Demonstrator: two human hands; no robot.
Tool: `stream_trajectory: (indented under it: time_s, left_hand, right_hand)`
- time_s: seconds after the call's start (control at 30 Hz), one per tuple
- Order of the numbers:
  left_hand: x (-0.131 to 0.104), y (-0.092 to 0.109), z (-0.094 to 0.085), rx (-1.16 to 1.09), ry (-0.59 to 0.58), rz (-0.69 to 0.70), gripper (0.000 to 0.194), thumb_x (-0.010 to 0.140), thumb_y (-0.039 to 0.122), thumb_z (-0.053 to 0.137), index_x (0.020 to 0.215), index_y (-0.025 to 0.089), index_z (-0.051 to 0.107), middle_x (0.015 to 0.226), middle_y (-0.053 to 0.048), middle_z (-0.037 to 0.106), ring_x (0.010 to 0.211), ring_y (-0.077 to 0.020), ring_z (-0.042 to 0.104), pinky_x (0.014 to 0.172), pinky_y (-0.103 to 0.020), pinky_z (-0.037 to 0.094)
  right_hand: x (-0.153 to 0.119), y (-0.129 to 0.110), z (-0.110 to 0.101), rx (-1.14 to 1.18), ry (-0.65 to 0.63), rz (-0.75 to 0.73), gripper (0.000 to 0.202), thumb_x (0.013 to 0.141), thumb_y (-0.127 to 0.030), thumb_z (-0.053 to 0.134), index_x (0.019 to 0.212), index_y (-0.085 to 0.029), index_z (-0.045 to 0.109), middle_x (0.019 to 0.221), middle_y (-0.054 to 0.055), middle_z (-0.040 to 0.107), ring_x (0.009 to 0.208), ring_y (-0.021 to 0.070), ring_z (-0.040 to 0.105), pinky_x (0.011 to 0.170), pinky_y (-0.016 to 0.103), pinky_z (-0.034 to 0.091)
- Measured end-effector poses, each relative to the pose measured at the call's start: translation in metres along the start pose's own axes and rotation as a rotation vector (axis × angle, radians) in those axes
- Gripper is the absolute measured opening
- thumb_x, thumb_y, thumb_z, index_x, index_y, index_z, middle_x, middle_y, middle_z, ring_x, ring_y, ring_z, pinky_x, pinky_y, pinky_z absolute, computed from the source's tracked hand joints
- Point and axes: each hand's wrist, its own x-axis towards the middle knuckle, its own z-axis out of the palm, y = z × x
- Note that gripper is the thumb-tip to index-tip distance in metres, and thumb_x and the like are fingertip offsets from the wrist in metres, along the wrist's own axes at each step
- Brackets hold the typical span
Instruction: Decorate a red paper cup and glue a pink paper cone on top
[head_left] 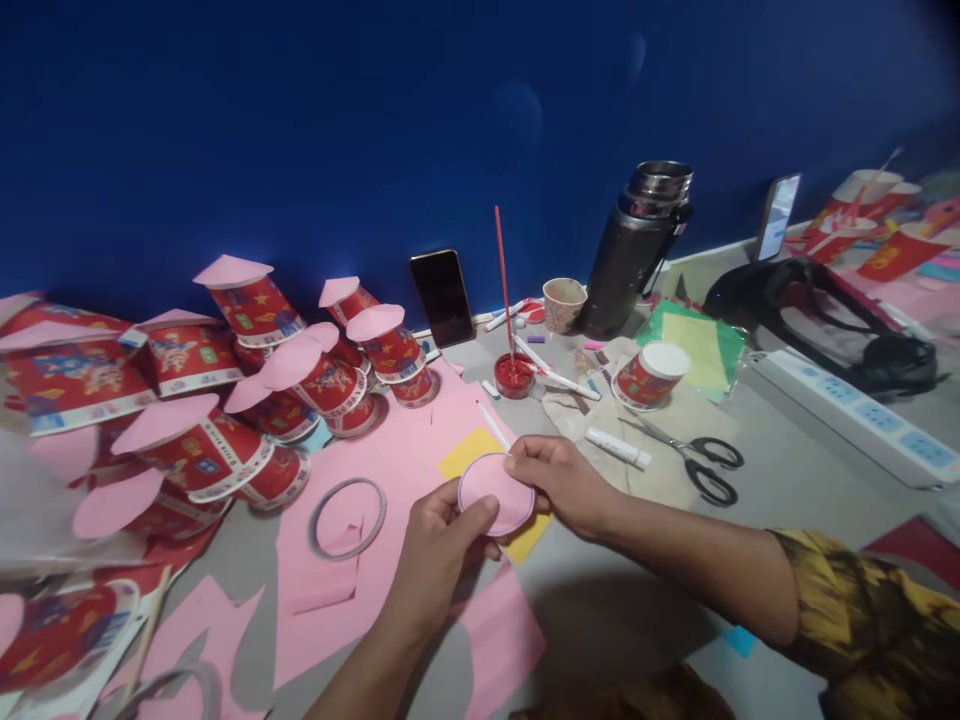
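A pink paper circle (pixel 491 485) with a dark blue or purple outline is held up over the table between both hands. My left hand (pixel 450 535) grips its lower left side, the thumb lying on the face of the paper. At the upper right edge my right hand (pixel 559 475) pinches the same circle. Behind it lies a yellow paper piece (pixel 469 452), partly covered, with a white pen (pixel 493 425) close by. Pink paper sheets (pixel 405 460) spread under and left of the hands, and a tape roll (pixel 347 518) rests on them.
Red paper cups with pink cone tops (pixel 247 300) crowd the left. Scissors (pixel 701 465), a white marker (pixel 617 449) and a red cup (pixel 652 375) lie to the right. Behind stand a phone (pixel 442 298), a red pot with a stick (pixel 514 375) and a black thermos (pixel 634 250). A power strip (pixel 855 415) sits far right.
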Motion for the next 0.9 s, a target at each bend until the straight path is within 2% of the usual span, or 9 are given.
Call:
stream_trajectory:
  time_s: [0.17, 0.3, 0.43, 0.53, 0.67, 0.77, 0.9]
  left_hand:
    - [-0.001, 0.002, -0.002, -0.041, 0.008, -0.012, 0.028, 0.066, 0.034, 0.078, 0.083, 0.012, 0.07, 0.064, -0.001, 0.061, 0.052, -0.0112, 0.047, 0.051, -0.025, 0.041]
    - [-0.002, 0.003, -0.006, 0.143, -0.005, 0.076, 0.012, 0.064, 0.025, 0.068, 0.066, 0.014, 0.064, 0.06, 0.003, 0.051, 0.056, -0.009, 0.04, 0.052, -0.022, 0.033]
    - [-0.001, -0.001, -0.007, 0.266, 0.064, 0.136, 0.016, 0.067, 0.026, 0.066, 0.059, 0.018, 0.055, 0.055, 0.005, 0.045, 0.053, -0.008, 0.037, 0.049, -0.02, 0.031]
    - [0.0, -0.002, -0.007, 0.199, 0.07, 0.101, 0.019, 0.072, 0.034, 0.071, 0.072, 0.017, 0.062, 0.059, 0.004, 0.054, 0.051, -0.01, 0.047, 0.048, -0.021, 0.039]
    - [-0.001, -0.001, -0.006, 0.109, -0.062, 0.027, 0.044, 0.075, 0.051, 0.076, 0.096, 0.014, 0.066, 0.065, -0.003, 0.068, 0.051, -0.0162, 0.063, 0.048, -0.024, 0.046]
    - [0.0, -0.001, -0.005, 0.097, -0.083, 0.017, 0.043, 0.076, 0.052, 0.075, 0.093, 0.013, 0.065, 0.057, -0.006, 0.068, 0.047, -0.0156, 0.062, 0.048, -0.023, 0.046]
    - [0.001, -0.004, -0.006, 0.1, -0.005, 0.008, 0.03, 0.077, 0.043, 0.071, 0.082, 0.015, 0.062, 0.048, -0.005, 0.065, 0.039, -0.0125, 0.056, 0.045, -0.021, 0.042]
  right_hand:
    - [-0.002, -0.001, 0.0, -0.037, -0.048, 0.012, 0.046, 0.066, -0.053, 0.088, 0.071, -0.019, 0.058, 0.051, -0.01, 0.046, 0.043, 0.005, 0.032, 0.043, 0.021, 0.019]
    - [-0.004, -0.004, 0.0, -0.16, -0.116, -0.043, 0.048, 0.064, -0.054, 0.09, 0.076, -0.016, 0.064, 0.059, -0.007, 0.053, 0.052, 0.0072, 0.042, 0.049, 0.022, 0.028]
    - [-0.005, -0.006, 0.001, -0.246, -0.089, -0.091, 0.05, 0.065, -0.059, 0.088, 0.073, -0.015, 0.064, 0.063, -0.005, 0.055, 0.058, 0.0088, 0.045, 0.055, 0.023, 0.032]
    - [-0.004, -0.005, 0.001, -0.223, -0.046, -0.111, 0.05, 0.067, -0.06, 0.086, 0.072, -0.017, 0.062, 0.063, -0.005, 0.054, 0.058, 0.009, 0.044, 0.055, 0.024, 0.032]
    - [-0.001, 0.001, -0.003, -0.182, 0.013, -0.145, 0.05, 0.071, -0.062, 0.083, 0.072, -0.018, 0.059, 0.063, -0.005, 0.054, 0.057, 0.0097, 0.043, 0.055, 0.024, 0.033]
    - [0.001, 0.005, -0.005, -0.177, 0.006, -0.153, 0.05, 0.072, -0.063, 0.083, 0.073, -0.018, 0.059, 0.064, -0.004, 0.055, 0.059, 0.0109, 0.046, 0.056, 0.024, 0.036]
    - [-0.001, 0.005, -0.005, -0.217, -0.025, -0.162, 0.049, 0.074, -0.062, 0.082, 0.075, -0.018, 0.06, 0.065, -0.004, 0.054, 0.06, 0.011, 0.046, 0.056, 0.024, 0.036]
